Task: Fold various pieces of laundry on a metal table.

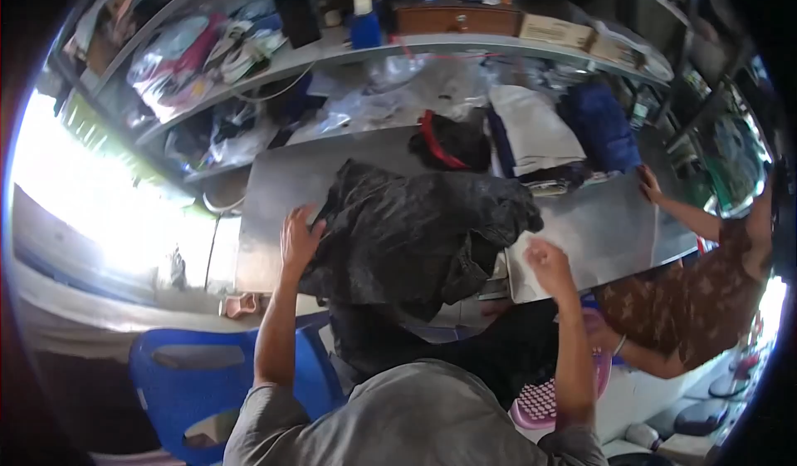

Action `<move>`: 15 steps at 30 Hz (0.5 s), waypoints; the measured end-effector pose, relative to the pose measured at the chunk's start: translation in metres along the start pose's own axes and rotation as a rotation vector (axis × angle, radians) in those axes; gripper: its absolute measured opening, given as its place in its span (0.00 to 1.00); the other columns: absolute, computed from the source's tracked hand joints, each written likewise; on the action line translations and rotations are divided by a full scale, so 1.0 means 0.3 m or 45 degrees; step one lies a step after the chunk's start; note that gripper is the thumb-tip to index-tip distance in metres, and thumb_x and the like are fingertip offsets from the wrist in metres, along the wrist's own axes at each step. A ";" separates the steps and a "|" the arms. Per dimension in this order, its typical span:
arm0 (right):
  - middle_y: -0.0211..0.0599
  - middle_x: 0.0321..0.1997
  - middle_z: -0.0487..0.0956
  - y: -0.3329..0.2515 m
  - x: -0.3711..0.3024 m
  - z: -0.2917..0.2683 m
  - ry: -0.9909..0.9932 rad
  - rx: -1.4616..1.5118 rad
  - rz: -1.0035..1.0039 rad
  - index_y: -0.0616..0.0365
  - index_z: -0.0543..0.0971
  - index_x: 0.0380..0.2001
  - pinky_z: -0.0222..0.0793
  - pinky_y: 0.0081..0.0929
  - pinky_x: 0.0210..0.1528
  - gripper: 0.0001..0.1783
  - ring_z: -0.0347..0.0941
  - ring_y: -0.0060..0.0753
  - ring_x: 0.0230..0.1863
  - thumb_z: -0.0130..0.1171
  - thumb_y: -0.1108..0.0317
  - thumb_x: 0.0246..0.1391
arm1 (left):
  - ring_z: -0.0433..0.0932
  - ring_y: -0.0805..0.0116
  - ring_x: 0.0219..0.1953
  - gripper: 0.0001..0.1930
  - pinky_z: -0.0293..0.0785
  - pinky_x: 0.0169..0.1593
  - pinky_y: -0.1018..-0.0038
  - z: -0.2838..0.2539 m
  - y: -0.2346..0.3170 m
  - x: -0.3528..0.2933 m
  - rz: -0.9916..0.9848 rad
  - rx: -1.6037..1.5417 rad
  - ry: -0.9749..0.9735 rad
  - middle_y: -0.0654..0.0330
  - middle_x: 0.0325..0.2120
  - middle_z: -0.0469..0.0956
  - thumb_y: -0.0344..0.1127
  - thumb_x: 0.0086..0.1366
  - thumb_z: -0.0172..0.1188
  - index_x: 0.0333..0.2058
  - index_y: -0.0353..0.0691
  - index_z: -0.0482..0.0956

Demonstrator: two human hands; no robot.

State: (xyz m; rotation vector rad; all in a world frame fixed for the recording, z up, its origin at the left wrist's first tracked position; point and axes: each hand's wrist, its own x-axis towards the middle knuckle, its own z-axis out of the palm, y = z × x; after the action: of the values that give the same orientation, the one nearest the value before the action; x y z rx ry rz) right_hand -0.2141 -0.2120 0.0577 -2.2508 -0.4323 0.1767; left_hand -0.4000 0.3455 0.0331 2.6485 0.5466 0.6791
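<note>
Plain mid-grey woven-looking fabric shirt (432, 420) at six o'clock, rounded over the torso, lightly creased. Short, loose grey left sleeve (267, 416) at seven o'clock, ending around the elbow; matching grey right sleeve (574, 447) at five o'clock, partly cut by the frame edge. Both forearms bare below the sleeves. Left hand (299, 243), nine o'clock: bare. Right hand (548, 267), between three and four: bare, blurred.

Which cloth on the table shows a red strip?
The small dark bundle left of the white folded cloth; no red shows on that, the blue cloth or the large black garment.
</note>
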 end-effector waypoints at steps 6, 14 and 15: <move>0.40 0.39 0.85 -0.112 -0.253 0.296 -0.846 0.431 0.948 0.68 0.82 0.48 0.76 0.24 0.46 0.28 0.82 0.28 0.43 0.71 0.51 0.61 | 0.75 0.46 0.59 0.27 0.69 0.64 0.55 -0.035 -0.152 -0.492 -0.613 0.156 0.102 0.48 0.55 0.78 0.50 0.65 0.70 0.55 0.37 0.82; 0.48 0.54 0.85 -0.109 -0.284 0.527 -0.576 0.401 0.500 0.68 0.83 0.52 0.71 0.42 0.57 0.31 0.79 0.46 0.57 0.71 0.49 0.59 | 0.81 0.48 0.31 0.12 0.77 0.37 0.60 -0.124 -0.151 -0.387 -0.400 -0.091 0.161 0.52 0.26 0.80 0.40 0.70 0.65 0.42 0.36 0.80; 0.46 0.53 0.85 -0.096 -0.245 0.458 -0.547 0.475 0.314 0.67 0.83 0.52 0.71 0.43 0.55 0.30 0.80 0.45 0.56 0.70 0.50 0.60 | 0.81 0.54 0.29 0.12 0.75 0.32 0.65 -0.158 -0.174 -0.342 -0.528 -0.362 0.241 0.54 0.26 0.80 0.40 0.72 0.63 0.41 0.36 0.80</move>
State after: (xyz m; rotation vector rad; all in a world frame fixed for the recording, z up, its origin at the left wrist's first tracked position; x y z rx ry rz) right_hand -0.3263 -0.1243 -0.0117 -1.8837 -0.3094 0.8116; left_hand -0.5220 0.3563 0.0110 2.1296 0.9414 0.8098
